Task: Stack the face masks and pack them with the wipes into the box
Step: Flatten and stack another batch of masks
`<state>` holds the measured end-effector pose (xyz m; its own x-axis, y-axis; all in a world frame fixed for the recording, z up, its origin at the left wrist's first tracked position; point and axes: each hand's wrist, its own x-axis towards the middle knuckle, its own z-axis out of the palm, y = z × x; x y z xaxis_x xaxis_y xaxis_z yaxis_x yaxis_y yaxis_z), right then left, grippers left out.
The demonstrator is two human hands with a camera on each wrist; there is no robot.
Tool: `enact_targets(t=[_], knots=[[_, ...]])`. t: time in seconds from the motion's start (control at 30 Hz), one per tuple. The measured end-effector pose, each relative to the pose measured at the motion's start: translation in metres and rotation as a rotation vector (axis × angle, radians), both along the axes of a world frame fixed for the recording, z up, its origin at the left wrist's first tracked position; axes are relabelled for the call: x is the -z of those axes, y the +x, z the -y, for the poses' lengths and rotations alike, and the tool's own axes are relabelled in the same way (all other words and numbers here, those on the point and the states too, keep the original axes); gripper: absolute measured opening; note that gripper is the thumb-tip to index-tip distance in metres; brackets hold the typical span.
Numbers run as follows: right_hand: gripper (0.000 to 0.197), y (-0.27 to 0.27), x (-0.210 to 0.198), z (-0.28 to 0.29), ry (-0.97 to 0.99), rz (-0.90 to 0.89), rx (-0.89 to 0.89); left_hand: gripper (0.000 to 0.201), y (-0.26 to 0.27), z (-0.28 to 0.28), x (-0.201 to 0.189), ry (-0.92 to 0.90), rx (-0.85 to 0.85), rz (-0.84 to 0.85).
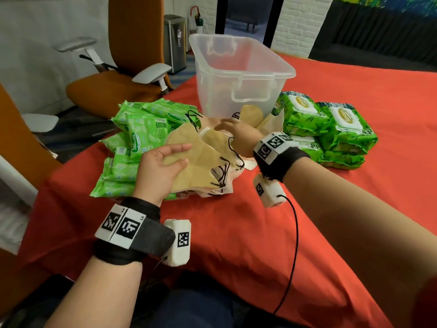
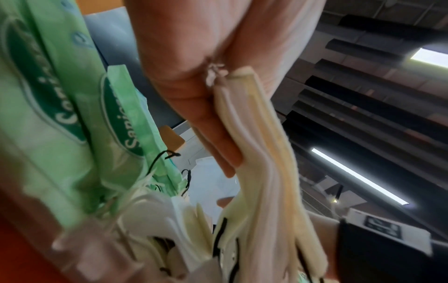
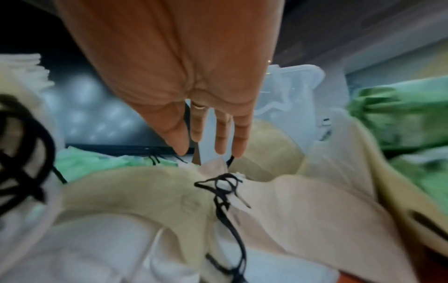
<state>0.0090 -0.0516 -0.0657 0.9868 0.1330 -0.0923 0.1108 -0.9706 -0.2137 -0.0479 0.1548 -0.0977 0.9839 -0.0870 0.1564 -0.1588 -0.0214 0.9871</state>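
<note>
Soft, light face masks are gripped as a stack by the left hand above the surface; the right hand, fingers spread, reaches toward loose ones. Flat panels, not loops, are best pinched.

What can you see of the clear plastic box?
The clear plastic box is translucent, rectangular, lidless and upright on the red tablecloth, at the far side past the face masks. Its rim flares outward; a moulded handle shows on the near wall. It looks empty. A tan mask leans against its near base. Neither hand touches it.
</note>
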Motion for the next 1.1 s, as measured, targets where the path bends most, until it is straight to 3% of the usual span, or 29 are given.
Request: enact_targets(t=[0.07, 0.17, 0.33, 0.5, 0.7, 0.87, 1.1], knots=[[0.076, 0.007, -0.005, -0.017, -0.099, -0.073, -0.068, 0.038, 0.001, -0.003, 0.000, 0.019, -0.013, -0.007], [0.057, 0.019, 0.000, -0.030, -0.282, -0.159, -0.169, 0.039, 0.001, -0.008, 0.001, 0.048, -0.028, -0.014], [0.048, 0.032, 0.011, -0.040, -0.332, -0.165, -0.135, 0.040, 0.004, -0.017, 0.006, 0.052, -0.050, -0.054], [0.043, 0.035, -0.001, -0.025, -0.172, -0.048, 0.015, 0.038, 0.007, -0.017, 0.005, 0.049, -0.046, -0.060], [0.016, 0.014, -0.021, 0.003, -0.005, 0.138, 0.088, 0.037, 0.005, -0.014, 0.005, 0.053, -0.053, -0.067], [0.008, -0.018, -0.046, 0.024, 0.217, 0.295, 0.190, 0.033, 0.000, -0.005, -0.003, 0.074, -0.043, -0.069], [0.038, -0.060, -0.060, 0.031, 0.421, 0.553, 0.274, 0.017, -0.011, 0.022, -0.014, 0.057, 0.021, -0.079]])
